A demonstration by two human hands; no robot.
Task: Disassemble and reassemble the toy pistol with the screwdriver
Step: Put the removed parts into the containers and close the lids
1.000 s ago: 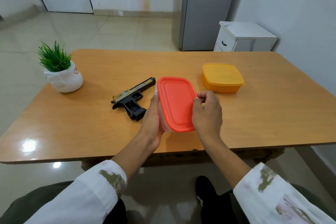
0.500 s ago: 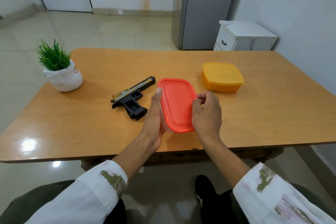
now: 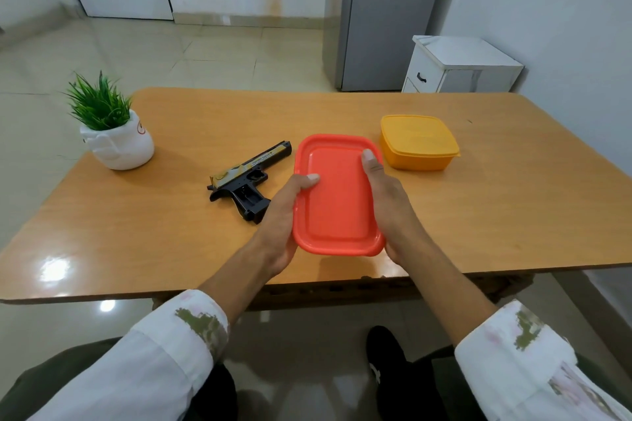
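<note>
- The table (image 3: 513, 215) fills the middle of the frame, and all the things sit on it.
- The red box (image 3: 337, 202) is in the middle, near the front edge. Its lid is on. Its long side runs away from the person.
- The yellow box (image 3: 419, 142) is just up and right of the red box. Its lid is on too.
- The plant (image 3: 113, 133) is at the upper left, well apart from the hands.
- The pistol (image 3: 246, 181) lies flat, just left of the red box. Its long side runs from lower left to upper right. The barrel points up and right, at the far corner of the red box. The grip points down, toward the person.
- The left hand (image 3: 280, 215) holds the left side of the red box, with the thumb on the lid. It is just beside the pistol's grip, so it is the nearer hand to the pistol.
- The right hand (image 3: 386, 202) holds the right side of the red box, thumb on the lid. The red box is between it and the pistol.
- No screwdriver shows. It may be inside a box, so I think the lid comes off next.
</note>
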